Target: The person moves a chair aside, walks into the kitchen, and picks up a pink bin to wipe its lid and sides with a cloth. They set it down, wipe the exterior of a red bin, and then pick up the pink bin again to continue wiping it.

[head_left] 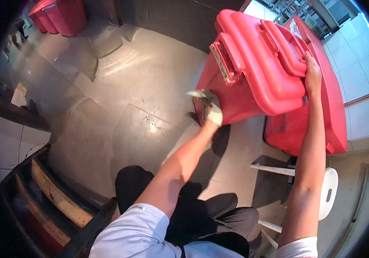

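A red lidded cooler box (253,64) stands tilted in front of me, its lid shut and a latch (223,62) on its near side. My right hand (313,75) is closed round the handle (290,47) at the lid's right edge. Low on the box's left side, my left hand (213,115) is closed on a crumpled pale-green cloth (199,94). The cloth is at the box wall; part of it is smeared, and most of the fingers are hidden.
A second red box (328,116) lies right behind the first. A white stool (329,193) is by my right arm, and a wooden step frame (59,193) at lower left. More red containers (64,17) stand far back left. The tiled floor (146,124) has wet spots.
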### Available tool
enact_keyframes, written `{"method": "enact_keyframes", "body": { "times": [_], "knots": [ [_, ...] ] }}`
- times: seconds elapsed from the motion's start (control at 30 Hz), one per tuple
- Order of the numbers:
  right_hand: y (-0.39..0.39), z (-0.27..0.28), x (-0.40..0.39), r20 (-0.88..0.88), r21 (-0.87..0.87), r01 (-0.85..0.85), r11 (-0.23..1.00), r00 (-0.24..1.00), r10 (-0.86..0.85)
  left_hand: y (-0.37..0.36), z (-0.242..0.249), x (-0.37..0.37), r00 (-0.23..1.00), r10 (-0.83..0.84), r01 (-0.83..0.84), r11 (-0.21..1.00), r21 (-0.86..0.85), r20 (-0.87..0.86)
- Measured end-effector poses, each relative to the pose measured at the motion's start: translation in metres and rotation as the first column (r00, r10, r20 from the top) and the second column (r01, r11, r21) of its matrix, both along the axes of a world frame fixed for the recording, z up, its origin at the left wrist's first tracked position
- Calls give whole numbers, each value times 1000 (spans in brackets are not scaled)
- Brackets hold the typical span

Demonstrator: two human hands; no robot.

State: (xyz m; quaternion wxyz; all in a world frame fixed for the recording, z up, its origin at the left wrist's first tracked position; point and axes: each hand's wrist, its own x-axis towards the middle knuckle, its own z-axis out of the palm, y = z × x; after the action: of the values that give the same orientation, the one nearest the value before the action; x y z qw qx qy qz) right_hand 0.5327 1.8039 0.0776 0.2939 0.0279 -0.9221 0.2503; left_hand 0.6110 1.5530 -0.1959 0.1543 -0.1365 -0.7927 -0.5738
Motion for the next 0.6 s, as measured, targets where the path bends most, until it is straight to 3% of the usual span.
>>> {"method": "enact_keyframes", "body": {
  "times": [0.07,0.13,0.2,0.23,0.33,0.37,0.53,0.6],
  "knots": [
    [3,-8,-2,-54,-21,-13,1000,998,11,16,18,15,994,27,-4,978,209,-107],
    [-2,-8,1,-43,-130,-42,991,998,37,29,23,21,979,19,42,956,290,-205],
    [4,-6,-1,34,-173,-28,985,999,35,6,49,6,976,12,43,967,249,-218],
    [-5,-5,3,-5,-103,-11,995,1000,10,-16,75,1,982,9,38,970,240,-188],
    [-5,-4,4,34,-162,-13,987,999,19,-14,18,-13,998,-68,65,987,-147,-16],
    [-10,-4,8,-18,-46,10,999,1000,-10,-3,16,-16,998,-36,35,999,-31,-49],
    [11,-9,0,35,-229,-18,973,999,26,7,30,-7,988,105,-38,873,487,-111],
    [14,-8,-2,26,-283,-9,959,1000,17,-4,5,-58,854,54,-22,997,68,-518]
  ]
}}
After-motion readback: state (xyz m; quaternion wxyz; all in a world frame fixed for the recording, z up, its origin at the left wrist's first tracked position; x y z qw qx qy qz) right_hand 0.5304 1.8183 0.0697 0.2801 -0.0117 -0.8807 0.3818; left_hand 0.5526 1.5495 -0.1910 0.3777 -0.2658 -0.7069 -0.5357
